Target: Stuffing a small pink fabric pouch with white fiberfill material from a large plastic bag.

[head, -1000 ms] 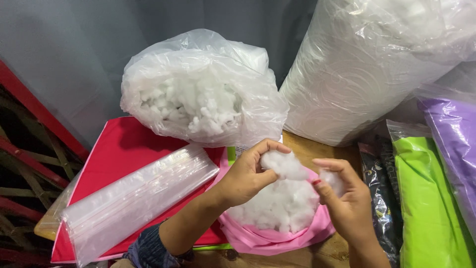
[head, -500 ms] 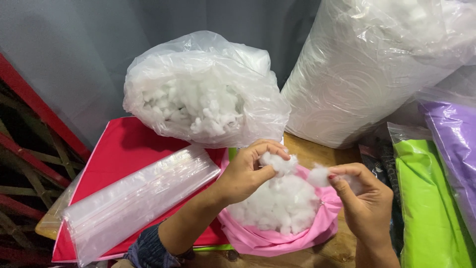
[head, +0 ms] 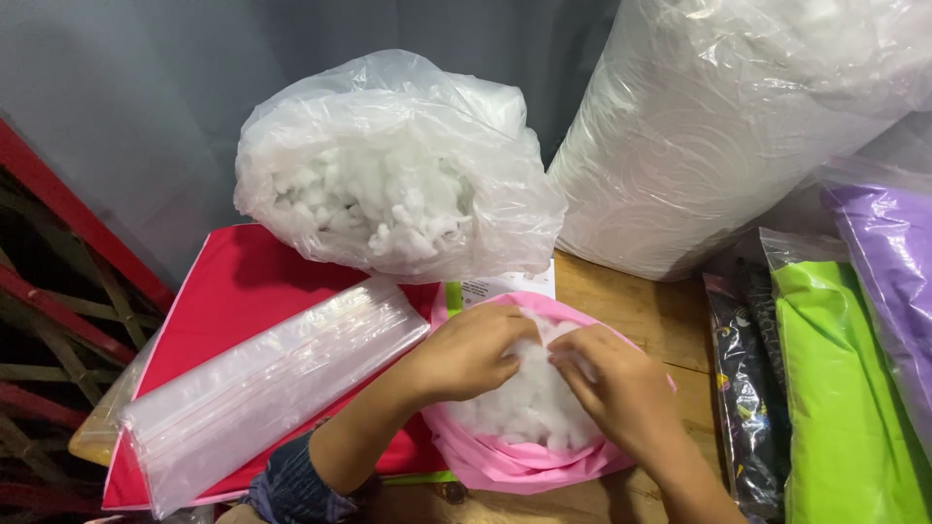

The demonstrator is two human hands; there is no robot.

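**Both hands pressed into white stuffing inside a pink fabric cover**

At the far left, red-painted metal bars [head: 58, 233] run diagonally beside the wooden table [head: 641, 306]. A flat stack of clear plastic zip bags [head: 267, 388] lies slanted across a red fabric sheet [head: 233, 291]. Behind them sits an open clear plastic bag of lumpy white fibre filling [head: 388, 184].

In the middle, near the table's front edge, lies the pink fabric cover [head: 524, 461], its mouth open upward and heaped with soft white stuffing [head: 524, 403]. The left hand [head: 466, 354], reaching out of a dark blue patterned sleeve [head: 291, 485], rests on the stuffing with its fingers curled down into it. The right hand [head: 621, 393] lies just beside it, fingers likewise bent into the fluff; the fingertips of the two hands nearly meet over the heap. Whether either hand pinches a tuft cannot be told, as the fingertips are sunk in the white fibre.

To the right leans a big clear plastic sack of white filling [head: 718, 136], then a dark patterned packet [head: 743, 398], a bagged lime-green fabric [head: 835, 388] and a bagged purple fabric [head: 893, 262].
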